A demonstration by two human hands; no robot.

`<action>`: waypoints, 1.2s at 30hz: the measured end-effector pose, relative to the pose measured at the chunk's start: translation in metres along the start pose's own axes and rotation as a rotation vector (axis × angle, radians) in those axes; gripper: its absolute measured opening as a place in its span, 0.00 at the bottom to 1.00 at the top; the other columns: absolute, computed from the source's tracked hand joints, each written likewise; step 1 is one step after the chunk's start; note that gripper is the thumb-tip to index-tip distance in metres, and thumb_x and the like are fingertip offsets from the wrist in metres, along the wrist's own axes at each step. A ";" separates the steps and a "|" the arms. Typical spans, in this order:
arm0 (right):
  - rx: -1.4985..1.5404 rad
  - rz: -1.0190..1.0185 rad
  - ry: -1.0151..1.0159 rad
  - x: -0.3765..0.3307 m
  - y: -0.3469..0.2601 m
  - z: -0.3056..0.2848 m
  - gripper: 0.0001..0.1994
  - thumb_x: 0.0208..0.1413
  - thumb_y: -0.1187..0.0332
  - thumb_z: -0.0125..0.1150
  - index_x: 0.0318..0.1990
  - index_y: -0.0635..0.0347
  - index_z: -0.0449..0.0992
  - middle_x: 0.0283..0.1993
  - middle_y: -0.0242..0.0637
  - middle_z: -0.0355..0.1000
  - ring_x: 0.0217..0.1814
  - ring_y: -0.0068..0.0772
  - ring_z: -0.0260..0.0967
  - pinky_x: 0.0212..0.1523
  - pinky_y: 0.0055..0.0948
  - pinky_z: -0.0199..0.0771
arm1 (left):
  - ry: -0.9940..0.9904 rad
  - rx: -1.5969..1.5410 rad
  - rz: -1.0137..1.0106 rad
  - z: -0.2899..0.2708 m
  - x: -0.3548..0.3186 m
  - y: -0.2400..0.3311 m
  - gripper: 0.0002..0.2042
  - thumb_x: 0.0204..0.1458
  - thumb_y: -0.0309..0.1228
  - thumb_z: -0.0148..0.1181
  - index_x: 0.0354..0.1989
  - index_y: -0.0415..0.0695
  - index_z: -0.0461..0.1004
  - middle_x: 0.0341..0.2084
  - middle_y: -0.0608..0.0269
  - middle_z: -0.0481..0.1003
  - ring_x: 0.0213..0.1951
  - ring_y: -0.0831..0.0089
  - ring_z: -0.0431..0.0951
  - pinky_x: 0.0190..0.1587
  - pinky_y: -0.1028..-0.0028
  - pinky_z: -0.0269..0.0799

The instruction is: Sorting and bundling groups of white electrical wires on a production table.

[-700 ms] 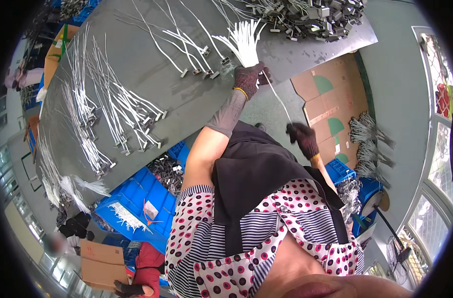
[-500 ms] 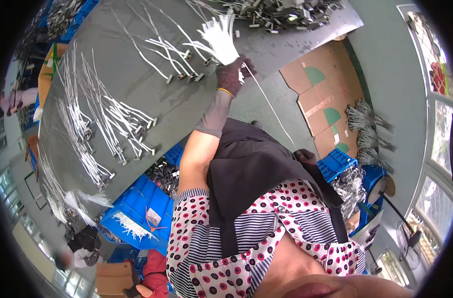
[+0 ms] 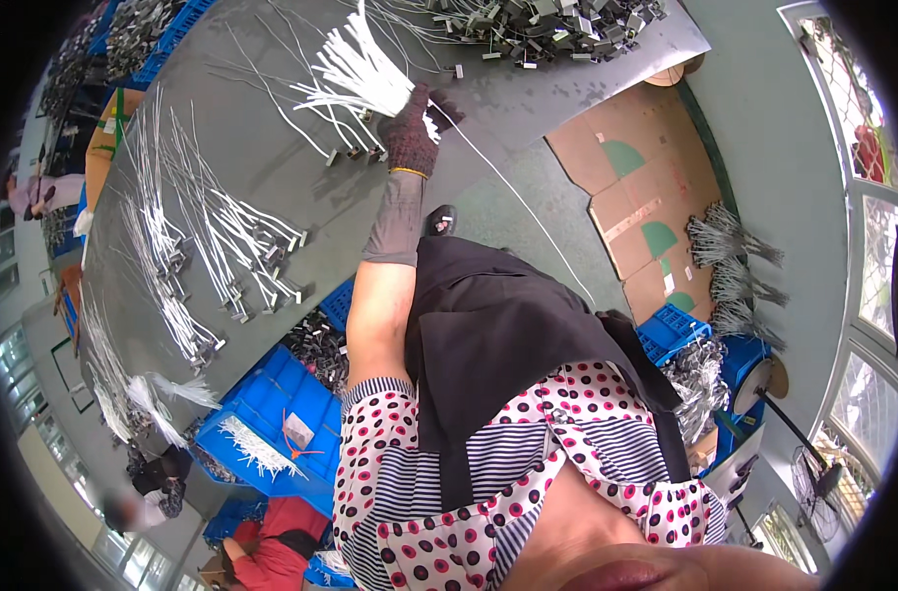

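Left hand (image 3: 411, 136) grips white bundle (image 3: 368, 77); cardboard (image 3: 673, 163) bears green half-circles (image 3: 622, 160).

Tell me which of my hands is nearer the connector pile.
Left. Your left hand is left of the connector pile and nearer you; your right hand, mostly hidden beside the apron, is farther.

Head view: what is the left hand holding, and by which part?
The gloved left hand grips a bundle of thin white strips near its gathered end.

Left hand (image 3: 410, 136): maroon knit glove (image 3: 407, 150), yellow hem (image 3: 410, 171); grey forearm sleeve (image 3: 395, 219). Torso: black apron (image 3: 508, 340) over white blouse (image 3: 513, 448), pink-and-black dots, dark stripes.
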State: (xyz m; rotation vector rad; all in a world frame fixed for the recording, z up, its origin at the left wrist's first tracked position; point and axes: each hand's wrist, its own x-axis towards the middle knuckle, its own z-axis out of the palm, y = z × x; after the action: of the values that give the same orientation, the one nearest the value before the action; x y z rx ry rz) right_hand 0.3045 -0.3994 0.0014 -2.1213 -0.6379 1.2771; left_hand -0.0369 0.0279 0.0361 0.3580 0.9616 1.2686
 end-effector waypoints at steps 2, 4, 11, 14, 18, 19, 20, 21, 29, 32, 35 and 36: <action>-0.258 0.096 -0.075 -0.002 -0.073 0.008 0.15 0.57 0.61 0.60 0.30 0.68 0.77 0.22 0.38 0.73 0.27 0.26 0.69 0.31 0.31 0.69 | 0.035 0.018 -0.020 0.002 -0.009 0.001 0.17 0.59 0.42 0.63 0.37 0.36 0.74 0.27 0.56 0.76 0.25 0.65 0.78 0.32 0.62 0.82; -0.276 0.067 -0.078 0.008 -0.064 0.005 0.15 0.57 0.61 0.60 0.30 0.68 0.77 0.23 0.38 0.73 0.27 0.26 0.69 0.30 0.31 0.69 | 0.091 -0.048 -0.043 0.002 -0.014 0.011 0.18 0.58 0.42 0.63 0.36 0.35 0.74 0.27 0.56 0.76 0.26 0.64 0.78 0.32 0.60 0.82; -0.316 0.063 -0.085 0.010 -0.078 0.007 0.16 0.57 0.60 0.60 0.31 0.68 0.78 0.23 0.38 0.73 0.26 0.26 0.68 0.29 0.32 0.68 | 0.221 -0.010 0.094 -0.018 -0.024 0.036 0.11 0.58 0.34 0.62 0.38 0.38 0.74 0.27 0.56 0.76 0.27 0.67 0.76 0.32 0.60 0.81; -0.329 0.070 -0.109 0.019 -0.091 0.018 0.16 0.57 0.59 0.60 0.31 0.67 0.78 0.22 0.38 0.73 0.25 0.26 0.68 0.29 0.32 0.68 | 0.068 0.028 -0.034 -0.021 -0.029 0.017 0.12 0.57 0.34 0.64 0.41 0.39 0.73 0.28 0.56 0.77 0.29 0.66 0.78 0.37 0.58 0.83; -0.233 -0.149 -0.188 0.066 -0.110 0.063 0.18 0.57 0.56 0.62 0.32 0.67 0.78 0.23 0.35 0.73 0.25 0.24 0.67 0.27 0.29 0.67 | 0.026 0.000 -0.045 -0.031 -0.039 -0.022 0.13 0.57 0.31 0.64 0.45 0.38 0.72 0.30 0.54 0.78 0.32 0.62 0.81 0.35 0.58 0.83; -0.171 -0.166 -0.209 0.079 -0.124 0.082 0.18 0.57 0.55 0.62 0.32 0.66 0.79 0.24 0.34 0.73 0.25 0.24 0.67 0.27 0.28 0.68 | 0.024 0.060 -0.056 -0.016 -0.050 -0.018 0.13 0.55 0.28 0.64 0.46 0.36 0.72 0.32 0.53 0.79 0.32 0.61 0.82 0.34 0.60 0.84; -0.104 -0.174 -0.232 0.087 -0.143 0.102 0.18 0.59 0.56 0.60 0.35 0.66 0.79 0.27 0.34 0.74 0.26 0.23 0.68 0.27 0.26 0.70 | 0.024 0.102 -0.072 -0.002 -0.062 -0.016 0.13 0.53 0.28 0.66 0.43 0.34 0.74 0.32 0.53 0.79 0.31 0.63 0.82 0.33 0.64 0.85; -0.094 -0.257 -0.252 0.091 -0.169 0.121 0.18 0.60 0.56 0.58 0.38 0.67 0.79 0.30 0.36 0.75 0.28 0.25 0.70 0.29 0.27 0.72 | 0.013 0.156 -0.095 0.002 -0.069 -0.020 0.13 0.53 0.28 0.67 0.42 0.34 0.75 0.33 0.53 0.79 0.32 0.63 0.82 0.34 0.64 0.85; 0.237 -0.307 -0.345 0.112 -0.328 0.237 0.27 0.64 0.51 0.52 0.60 0.65 0.68 0.45 0.41 0.76 0.45 0.33 0.74 0.36 0.31 0.77 | -0.070 0.543 0.057 0.013 -0.073 -0.021 0.12 0.52 0.30 0.67 0.39 0.33 0.80 0.28 0.59 0.82 0.30 0.74 0.81 0.32 0.72 0.76; 0.179 -0.432 -0.284 0.134 -0.331 0.260 0.24 0.63 0.54 0.54 0.57 0.65 0.71 0.40 0.41 0.76 0.38 0.31 0.74 0.32 0.31 0.75 | 0.004 0.657 -0.026 -0.001 -0.056 -0.011 0.14 0.52 0.35 0.67 0.41 0.37 0.80 0.30 0.57 0.83 0.32 0.71 0.83 0.34 0.69 0.78; 0.227 -0.338 -0.342 0.119 -0.354 0.271 0.19 0.63 0.63 0.55 0.54 0.69 0.72 0.33 0.41 0.76 0.24 0.30 0.71 0.27 0.30 0.73 | 0.104 0.943 0.159 -0.004 -0.049 0.014 0.17 0.50 0.43 0.66 0.39 0.42 0.81 0.29 0.52 0.82 0.35 0.62 0.85 0.37 0.65 0.78; 0.227 -0.337 -0.344 0.119 -0.353 0.276 0.19 0.63 0.63 0.55 0.54 0.69 0.72 0.33 0.41 0.76 0.24 0.30 0.71 0.27 0.30 0.73 | 0.194 0.961 0.188 -0.023 -0.036 0.010 0.18 0.49 0.45 0.66 0.37 0.41 0.82 0.28 0.50 0.82 0.36 0.56 0.84 0.36 0.63 0.77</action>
State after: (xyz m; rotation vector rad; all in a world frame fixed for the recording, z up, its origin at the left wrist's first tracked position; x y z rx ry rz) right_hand 0.0713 -0.0047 0.0659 -1.5462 -0.9030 1.4516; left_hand -0.0608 -0.0079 0.0441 1.0996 1.7089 0.9349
